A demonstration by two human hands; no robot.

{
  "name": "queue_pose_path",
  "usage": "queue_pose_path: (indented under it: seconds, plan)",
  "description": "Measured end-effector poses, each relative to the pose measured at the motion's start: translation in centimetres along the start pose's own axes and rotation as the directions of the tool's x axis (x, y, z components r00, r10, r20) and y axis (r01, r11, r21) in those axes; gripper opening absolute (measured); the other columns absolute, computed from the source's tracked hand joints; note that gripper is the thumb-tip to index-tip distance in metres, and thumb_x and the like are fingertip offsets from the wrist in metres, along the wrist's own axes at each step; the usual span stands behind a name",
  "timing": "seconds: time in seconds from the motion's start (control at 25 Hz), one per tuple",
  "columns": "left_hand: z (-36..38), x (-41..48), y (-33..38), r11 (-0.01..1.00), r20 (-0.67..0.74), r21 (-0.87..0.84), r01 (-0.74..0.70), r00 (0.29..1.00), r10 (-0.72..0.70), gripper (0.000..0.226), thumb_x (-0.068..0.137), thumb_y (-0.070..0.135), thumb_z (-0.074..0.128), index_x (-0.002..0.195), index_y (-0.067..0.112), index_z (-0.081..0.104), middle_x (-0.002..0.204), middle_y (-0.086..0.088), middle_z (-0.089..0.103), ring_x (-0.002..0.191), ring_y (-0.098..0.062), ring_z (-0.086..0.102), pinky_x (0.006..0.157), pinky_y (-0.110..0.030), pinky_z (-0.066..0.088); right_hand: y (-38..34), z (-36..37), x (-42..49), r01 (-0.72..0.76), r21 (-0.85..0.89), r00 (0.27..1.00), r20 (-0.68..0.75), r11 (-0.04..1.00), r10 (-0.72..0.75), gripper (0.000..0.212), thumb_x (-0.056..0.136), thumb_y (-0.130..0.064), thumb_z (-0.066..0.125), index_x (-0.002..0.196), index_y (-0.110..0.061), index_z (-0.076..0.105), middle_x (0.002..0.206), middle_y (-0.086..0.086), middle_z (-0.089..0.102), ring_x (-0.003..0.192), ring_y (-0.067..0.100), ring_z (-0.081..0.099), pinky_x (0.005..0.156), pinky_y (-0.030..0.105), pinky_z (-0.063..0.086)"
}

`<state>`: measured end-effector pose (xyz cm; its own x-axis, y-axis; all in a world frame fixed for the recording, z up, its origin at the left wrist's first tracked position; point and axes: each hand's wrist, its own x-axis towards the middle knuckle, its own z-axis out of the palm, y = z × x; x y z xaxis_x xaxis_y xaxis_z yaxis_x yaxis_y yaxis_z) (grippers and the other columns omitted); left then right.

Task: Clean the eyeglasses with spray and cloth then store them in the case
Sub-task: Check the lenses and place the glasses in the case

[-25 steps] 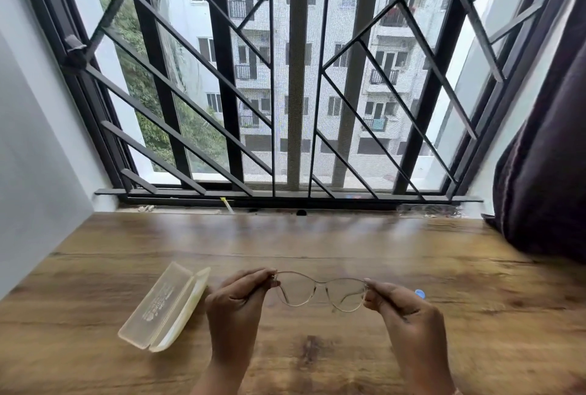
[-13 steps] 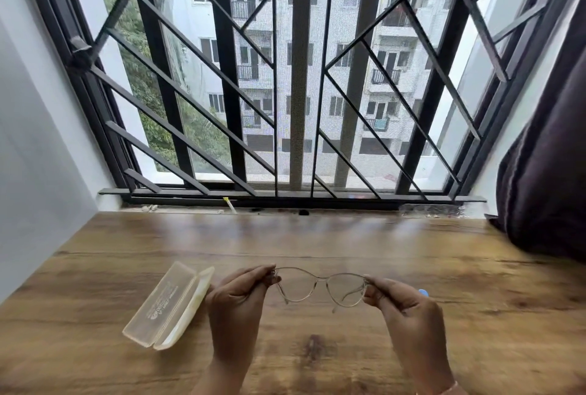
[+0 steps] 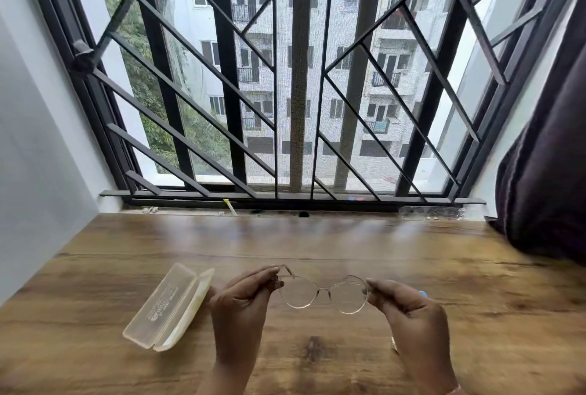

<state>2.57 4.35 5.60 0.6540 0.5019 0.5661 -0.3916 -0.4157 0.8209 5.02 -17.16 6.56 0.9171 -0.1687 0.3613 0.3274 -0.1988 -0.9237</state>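
Left grip (image 3: 241, 306) and right grip (image 3: 409, 312), a pinch at either end of eyeglasses (image 3: 323, 290) between them.

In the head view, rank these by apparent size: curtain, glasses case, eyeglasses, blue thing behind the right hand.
1. curtain
2. case
3. eyeglasses, near the case in length, slimmer
4. blue thing, mostly hidden by the right hand

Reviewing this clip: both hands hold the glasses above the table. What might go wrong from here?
1. The left hand and right hand pinch the eyeglasses only at the thin frame ends above the wooden table; a slipped grip could drop them onto the wood.
2. The fingertips sit close to the lenses, so fresh smudges seem likely.
3. No cloth is in view, so a lens might get wiped with fingers instead.
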Motion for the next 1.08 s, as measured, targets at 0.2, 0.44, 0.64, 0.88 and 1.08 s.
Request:
queue_pose_path:
  seconds: [0.2,0.44,0.64,0.88,1.08]
  plan:
    - [-0.1,-0.2,0.2,1.0,0.013,-0.027,0.012,1.0,-0.012,0.044,0.058,-0.01,0.078,0.081,0.027,0.075,0.088,0.016,0.073,0.082,-0.005,0.069,0.076,-0.015,0.052,-0.1,-0.6,0.1,-0.299,0.405,0.954,0.105,0.864,0.281,0.035,0.069,0.023,0.06,0.066,-0.007,0.077,0.072,0.011,0.074,0.067,0.016,0.07,0.067,0.02,0.058]
    - [-0.1,-0.6,-0.1,0.999,0.036,-0.05,0.017,0.999,-0.016,0.042,0.059,-0.013,0.077,0.079,0.024,0.077,0.083,0.011,0.074,0.078,-0.008,0.07,0.072,-0.021,0.056,-1.0,-0.4,-0.2,-0.074,0.273,0.997,0.021,0.959,0.071,0.048,0.058,0.028,0.066,0.066,-0.018,0.077,0.073,-0.001,0.069,0.062,0.002,0.064,0.063,0.007,0.05]
    - [-0.7,0.9,0.6,0.982,0.183,0.12,0.145,0.969,-0.165,0.041,0.061,-0.01,0.078,0.08,0.027,0.076,0.082,0.011,0.074,0.081,-0.006,0.07,0.077,-0.016,0.051,-1.4,-0.4,0.2,0.255,-0.026,0.967,-0.007,0.967,-0.255,0.044,0.056,0.01,0.08,0.074,-0.03,0.075,0.077,-0.014,0.07,0.069,-0.001,0.063,0.066,0.005,0.046]
    - [-1.7,4.1,6.9,0.922,0.34,0.352,-0.159,0.94,0.033,0.035,0.059,0.02,0.085,0.093,0.021,0.075,0.099,0.011,0.072,0.092,-0.007,0.064,0.083,-0.012,0.042,-3.5,0.7,-0.1,0.598,-0.415,0.79,0.164,0.685,-0.591,0.013,0.058,-0.007,0.074,0.068,-0.015,0.073,0.067,-0.005,0.066,0.065,0.006,0.057,0.062,0.013,0.045]
    - [-0.1,1.1,11.3,0.774,0.607,0.326,-0.542,0.748,0.268,0.028,0.047,0.044,0.074,0.072,0.031,0.076,0.076,0.022,0.07,0.081,-0.011,0.061,0.062,-0.026,0.054,-5.9,1.4,-1.7,0.664,-0.541,0.723,0.29,0.516,-0.627,0.007,0.06,-0.011,0.073,0.063,-0.017,0.072,0.062,-0.006,0.066,0.054,0.021,0.058,0.049,0.024,0.044]
